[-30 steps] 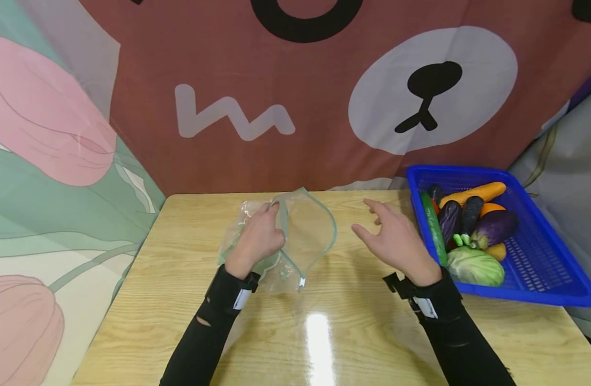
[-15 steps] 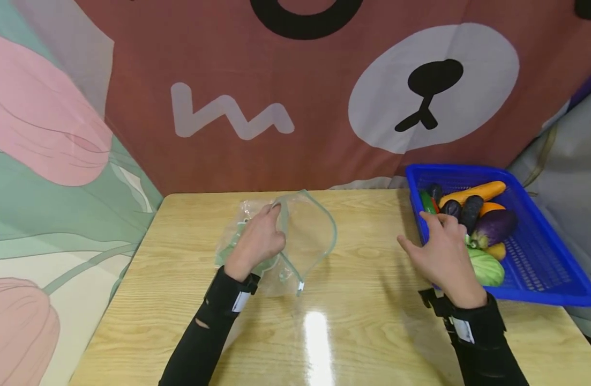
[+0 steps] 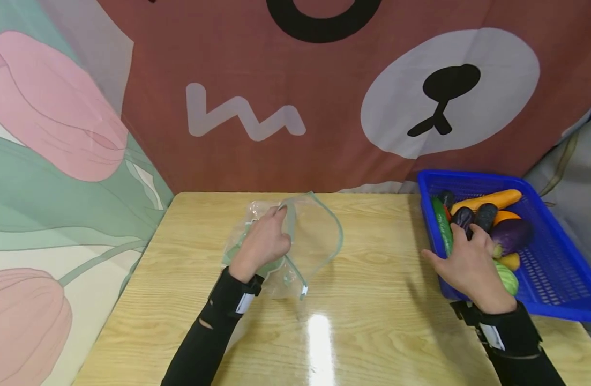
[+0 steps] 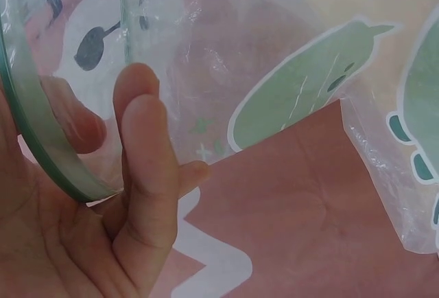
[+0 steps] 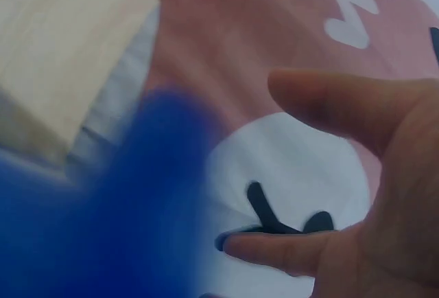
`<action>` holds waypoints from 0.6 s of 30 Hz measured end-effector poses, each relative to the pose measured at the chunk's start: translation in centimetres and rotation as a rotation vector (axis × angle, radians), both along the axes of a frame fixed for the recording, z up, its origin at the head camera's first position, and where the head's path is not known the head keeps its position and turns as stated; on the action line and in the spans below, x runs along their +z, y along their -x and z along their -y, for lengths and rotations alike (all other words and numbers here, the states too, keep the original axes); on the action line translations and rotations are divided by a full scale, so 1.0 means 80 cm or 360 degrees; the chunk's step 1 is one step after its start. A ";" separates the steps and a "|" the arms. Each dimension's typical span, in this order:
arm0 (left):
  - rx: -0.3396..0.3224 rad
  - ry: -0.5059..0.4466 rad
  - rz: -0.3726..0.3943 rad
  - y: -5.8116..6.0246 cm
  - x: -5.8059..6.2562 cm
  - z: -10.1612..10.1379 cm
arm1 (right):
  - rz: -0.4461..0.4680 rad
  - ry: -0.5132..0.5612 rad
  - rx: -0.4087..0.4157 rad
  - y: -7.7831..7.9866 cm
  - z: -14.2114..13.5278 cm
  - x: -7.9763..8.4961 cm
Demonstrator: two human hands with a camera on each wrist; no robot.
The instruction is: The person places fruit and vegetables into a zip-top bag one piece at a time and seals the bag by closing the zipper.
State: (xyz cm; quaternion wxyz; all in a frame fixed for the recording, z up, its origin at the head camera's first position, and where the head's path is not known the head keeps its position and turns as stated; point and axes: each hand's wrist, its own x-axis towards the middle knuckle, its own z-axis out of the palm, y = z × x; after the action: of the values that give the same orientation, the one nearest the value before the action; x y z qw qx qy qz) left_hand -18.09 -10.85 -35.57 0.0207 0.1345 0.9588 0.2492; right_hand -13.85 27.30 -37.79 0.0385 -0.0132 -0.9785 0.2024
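My left hand (image 3: pixel 261 241) holds a clear zip bag (image 3: pixel 319 233) by its mouth, above the table. The bag has a pale green zip edge and slider, and green printed shapes show in the left wrist view. Its mouth gapes toward the right. Over the left side of a blue plastic basket (image 3: pixel 469 176) is my right hand (image 3: pixel 473 268), thumb and fingers spread, with nothing in its grasp. Its fingertips are close to a dark slim eggplant (image 3: pixel 463 217); contact cannot be told. The hand partly covers a cabbage (image 3: pixel 507 277).
The basket also holds a cucumber (image 3: pixel 441 222), a round purple eggplant (image 3: pixel 513 237), a long orange vegetable (image 3: pixel 488 200) and other vegetables. A light wooden table (image 3: pixel 372 321) lies beneath. Behind it hangs a printed brown cloth (image 3: pixel 237 166).
My right hand has moved right, from beside the bag to over the basket. My left hand keeps holding the bag in about the same place. The head view has shifted slightly.
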 end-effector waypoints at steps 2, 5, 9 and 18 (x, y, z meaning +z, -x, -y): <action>0.0004 0.0029 -0.0030 0.000 -0.002 -0.001 | 0.0096 0.0003 0.0013 0.004 -0.005 -0.004; -0.0007 0.0031 -0.0052 -0.001 -0.003 -0.001 | 0.0208 0.0004 0.0033 0.007 -0.011 -0.010; -0.0015 0.0032 -0.0063 -0.002 -0.004 -0.002 | 0.0231 0.0024 0.0040 0.009 -0.017 -0.017; -0.0003 0.0053 -0.0067 -0.001 -0.006 -0.001 | 0.0296 0.0038 0.0043 0.014 -0.024 -0.033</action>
State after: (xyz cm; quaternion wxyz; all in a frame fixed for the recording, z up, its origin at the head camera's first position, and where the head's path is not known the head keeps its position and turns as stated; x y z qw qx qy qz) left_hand -18.02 -10.73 -36.01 0.0028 0.1401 0.9629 0.2304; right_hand -14.96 29.20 -40.41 -0.0554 -0.0190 -0.9754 0.2125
